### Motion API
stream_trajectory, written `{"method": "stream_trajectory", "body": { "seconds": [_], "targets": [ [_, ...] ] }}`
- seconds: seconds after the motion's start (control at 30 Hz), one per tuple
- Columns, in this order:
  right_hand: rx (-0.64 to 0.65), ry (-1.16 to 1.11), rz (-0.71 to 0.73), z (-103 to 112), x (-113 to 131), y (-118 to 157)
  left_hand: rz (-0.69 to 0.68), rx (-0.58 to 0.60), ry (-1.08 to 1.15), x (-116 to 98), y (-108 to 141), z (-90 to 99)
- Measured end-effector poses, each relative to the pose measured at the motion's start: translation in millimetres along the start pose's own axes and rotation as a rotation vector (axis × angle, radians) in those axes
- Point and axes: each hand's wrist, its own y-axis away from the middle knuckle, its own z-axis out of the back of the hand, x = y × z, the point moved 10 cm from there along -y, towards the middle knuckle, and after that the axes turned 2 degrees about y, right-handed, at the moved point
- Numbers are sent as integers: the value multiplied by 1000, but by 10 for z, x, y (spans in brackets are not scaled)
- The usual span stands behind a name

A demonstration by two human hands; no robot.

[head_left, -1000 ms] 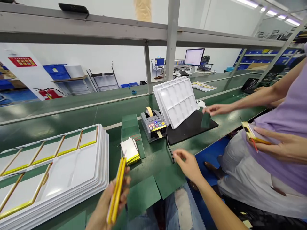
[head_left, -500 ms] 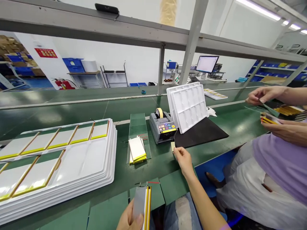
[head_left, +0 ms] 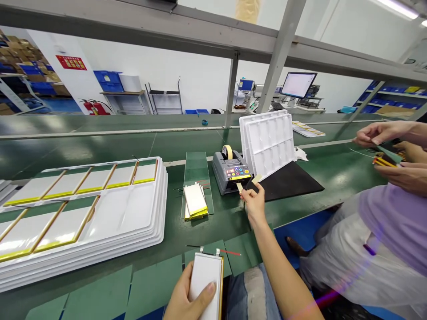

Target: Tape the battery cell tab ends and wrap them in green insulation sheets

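My left hand (head_left: 191, 295) is wrapped round a flat silver battery cell (head_left: 206, 280) with a yellow edge, its black and red wires pointing away from me. My right hand (head_left: 254, 202) is at the front of the grey tape dispenser (head_left: 231, 172), pinching a short tape piece (head_left: 239, 187). Another pale tape piece (head_left: 256, 179) shows at the fingers of this hand. Left of the dispenser, a small stack of cells (head_left: 195, 200) with yellow ends lies on a green strip (head_left: 196, 166).
Stacked white trays (head_left: 133, 222) holding several cells fill the left. White trays (head_left: 271, 144) lean upright behind a black mat (head_left: 293, 182). At the right, another person's hands (head_left: 383, 133) hold cells. A metal shelf beam (head_left: 200, 40) crosses above.
The cell in my left hand has turned from edge-on to show its broad face. My right hand has a second tape piece at its fingers. The whole view has shifted slightly.
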Motion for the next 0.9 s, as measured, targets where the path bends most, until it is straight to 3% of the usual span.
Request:
{"method": "stream_trajectory", "body": {
  "seconds": [0.1,0.27,0.43,0.57,0.9],
  "targets": [
    [142,31,-2,20,154,333,-52,59,-174,-131,-18,-26],
    [678,159,-35,-211,492,1066,-47,303,-348,-231,26,-218],
    [1006,348,-20,-460,656,1472,-45,455,-455,-300,139,-375],
    [1087,421,-13,-554,633,1555,-41,515,-505,-308,210,-450],
    [1083,466,-30,-550,565,1607,-35,501,-565,-282,234,-470]
  ]
}}
